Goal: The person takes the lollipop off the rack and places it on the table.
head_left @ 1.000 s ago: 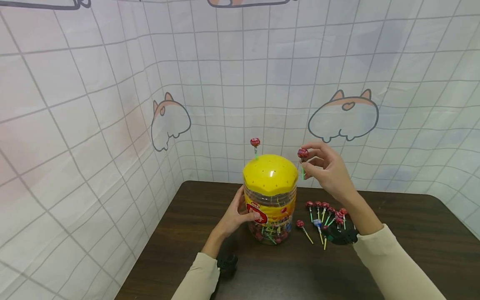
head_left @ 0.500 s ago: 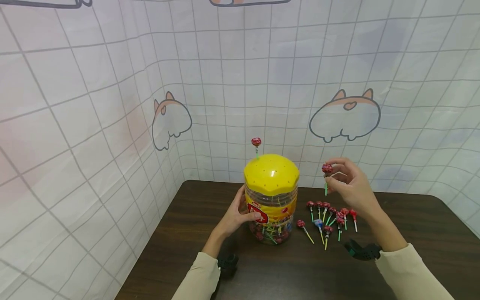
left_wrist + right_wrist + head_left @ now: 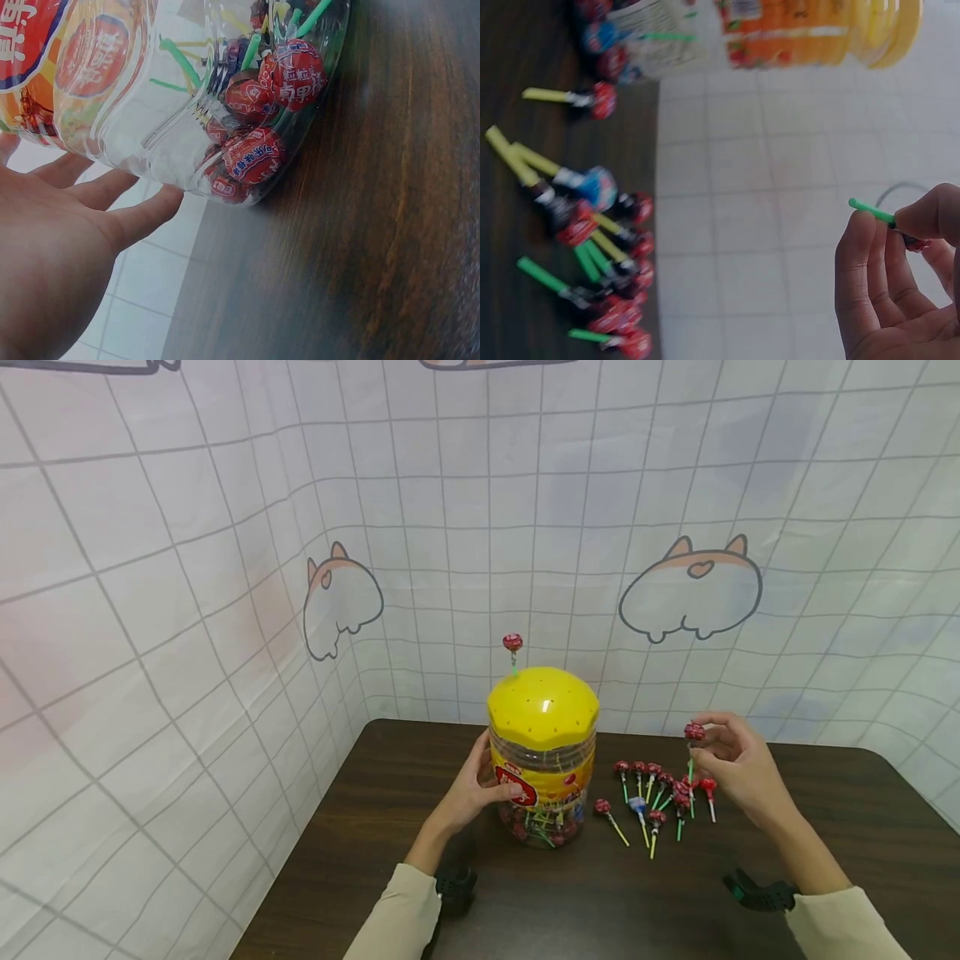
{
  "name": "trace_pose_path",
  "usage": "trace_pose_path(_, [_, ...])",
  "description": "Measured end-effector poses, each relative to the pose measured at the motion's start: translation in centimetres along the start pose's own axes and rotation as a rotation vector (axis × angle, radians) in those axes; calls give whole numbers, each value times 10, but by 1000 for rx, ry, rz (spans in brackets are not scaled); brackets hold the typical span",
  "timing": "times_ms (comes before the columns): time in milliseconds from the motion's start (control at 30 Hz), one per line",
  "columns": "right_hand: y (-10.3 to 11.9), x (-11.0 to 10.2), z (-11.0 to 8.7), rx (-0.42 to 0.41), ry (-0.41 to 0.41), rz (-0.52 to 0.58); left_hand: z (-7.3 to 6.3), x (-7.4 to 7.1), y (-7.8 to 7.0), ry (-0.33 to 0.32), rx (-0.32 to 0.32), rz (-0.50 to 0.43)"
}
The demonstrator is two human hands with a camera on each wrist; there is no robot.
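Observation:
A clear plastic jar [image 3: 543, 781] with a yellow dotted lid [image 3: 542, 710] stands upright on the table, several wrapped lollipops [image 3: 255, 154] inside at its bottom. My left hand [image 3: 465, 793] holds the jar's left side, thumb over the label. One red lollipop [image 3: 512, 643] stands stick-down in the lid's back left part. Right of the jar, my right hand [image 3: 738, 768] pinches a red lollipop [image 3: 693, 732] by its green stick, ball upward. In the right wrist view that green stick [image 3: 870, 210] pokes out between thumb and fingers. Below this hand lies a group of loose lollipops [image 3: 656, 818].
The dark wooden table [image 3: 585, 910] meets a white grid-patterned cloth [image 3: 450, 568] behind and at the left. A lone red lollipop [image 3: 603, 807] with a yellow stick lies between jar and group. A blue-wrapped lollipop [image 3: 637, 806] is in the group. Each wrist wears a black band.
My right hand has moved right and down, away from the jar lid to above the loose lollipops, still pinching its lollipop. My left hand and the jar have stayed in place.

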State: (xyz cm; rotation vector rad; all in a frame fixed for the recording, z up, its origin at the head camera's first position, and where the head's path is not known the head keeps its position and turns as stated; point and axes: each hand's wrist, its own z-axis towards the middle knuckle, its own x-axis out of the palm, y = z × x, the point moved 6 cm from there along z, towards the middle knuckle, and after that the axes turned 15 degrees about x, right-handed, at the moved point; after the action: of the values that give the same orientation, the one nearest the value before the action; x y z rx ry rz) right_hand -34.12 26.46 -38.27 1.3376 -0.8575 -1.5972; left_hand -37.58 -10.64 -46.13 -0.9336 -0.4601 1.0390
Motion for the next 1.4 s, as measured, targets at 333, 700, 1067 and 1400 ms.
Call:
trace_pose_path(333, [-44, -10, -9, 90, 15, -17, 1, 0, 1, -6, -4, 7])
trace_pose_path(700, [-89, -7, -19, 224, 122, -37, 2, 1, 1, -1, 1, 0])
trace_pose_path(1067, [-119, 2, -21, 358, 271, -58, -1, -1, 3, -9, -5, -1])
trace_pose_path(1400, [-127, 2, -19, 405, 299, -64, -1, 0, 2, -9, -3, 7])
